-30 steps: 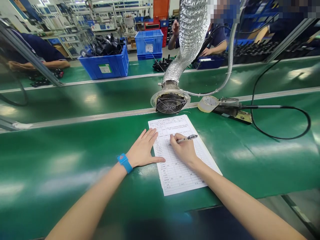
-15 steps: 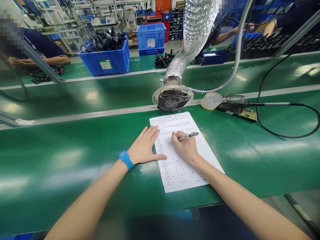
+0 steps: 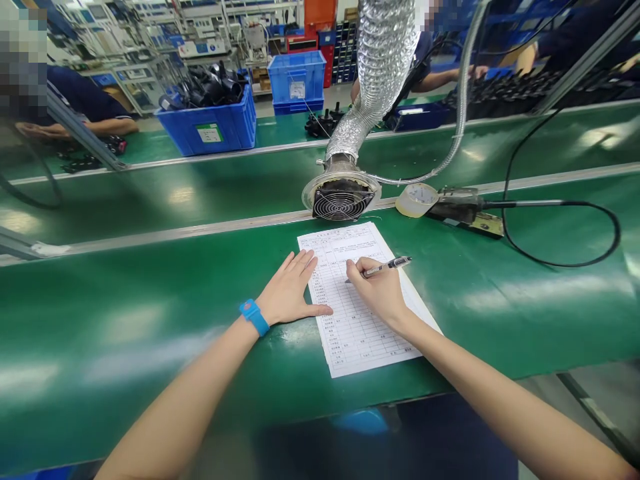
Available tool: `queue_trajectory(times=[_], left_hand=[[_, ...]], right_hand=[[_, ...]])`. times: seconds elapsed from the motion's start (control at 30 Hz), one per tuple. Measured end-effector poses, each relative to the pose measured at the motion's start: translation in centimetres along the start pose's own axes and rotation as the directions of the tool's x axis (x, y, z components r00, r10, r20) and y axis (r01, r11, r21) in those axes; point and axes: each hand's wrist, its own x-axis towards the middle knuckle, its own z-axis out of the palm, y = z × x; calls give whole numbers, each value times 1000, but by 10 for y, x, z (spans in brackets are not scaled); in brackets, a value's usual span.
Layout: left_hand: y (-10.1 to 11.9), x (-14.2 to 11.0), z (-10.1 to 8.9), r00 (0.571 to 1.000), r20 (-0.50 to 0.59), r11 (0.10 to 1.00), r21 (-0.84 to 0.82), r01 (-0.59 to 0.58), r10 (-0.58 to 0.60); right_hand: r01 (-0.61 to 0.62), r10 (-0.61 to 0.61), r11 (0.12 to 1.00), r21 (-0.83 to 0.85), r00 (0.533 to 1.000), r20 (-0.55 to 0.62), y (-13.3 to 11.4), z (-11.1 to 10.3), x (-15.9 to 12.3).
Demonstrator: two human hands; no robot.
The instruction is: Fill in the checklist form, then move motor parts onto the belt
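Note:
A white printed form [image 3: 365, 333] lies on the green bench surface [image 3: 125, 313] in front of me. My left hand [image 3: 293, 290], with a blue wristband at the wrist, lies flat and open on the form's left edge, fingers stretched out. My right hand [image 3: 377, 290] rests on the middle of the sheet, closed around a pen [image 3: 387, 267] whose tip touches the paper.
A silver duct with a round fan grille [image 3: 341, 200] hangs just beyond the form. To its right lie a tape roll [image 3: 417, 200], a tool stand [image 3: 465, 210] and a looping black cable [image 3: 600, 253]. Blue bins [image 3: 210, 127] and other workers sit across the far belt.
The pen's rear end has swung a little up and to the right while my right hand stays on the sheet. My left hand has not moved on the paper.

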Motion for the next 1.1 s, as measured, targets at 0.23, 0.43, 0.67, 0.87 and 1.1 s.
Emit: queue_trajectory(times=[0.23, 0.43, 0.67, 0.87, 1.1], left_hand=[[4, -1, -2, 999, -1, 999, 16, 36, -36], [3, 0, -2, 999, 13, 999, 12, 41, -41], [2, -1, -2, 999, 15, 999, -5, 34, -34], [2, -1, -1, 999, 13, 1000, 1, 31, -31], [0, -2, 1, 1000, 5, 1000, -11, 27, -27]], right_hand=[[-65, 62, 997, 48, 996, 68, 5, 1, -5], [-56, 55, 997, 47, 998, 26, 17, 10, -6], [57, -57, 998, 17, 997, 44, 22, 12, -9], [104, -104, 995, 2, 994, 41, 20, 12, -12], [120, -120, 993, -3, 992, 34, 20, 11, -13]])
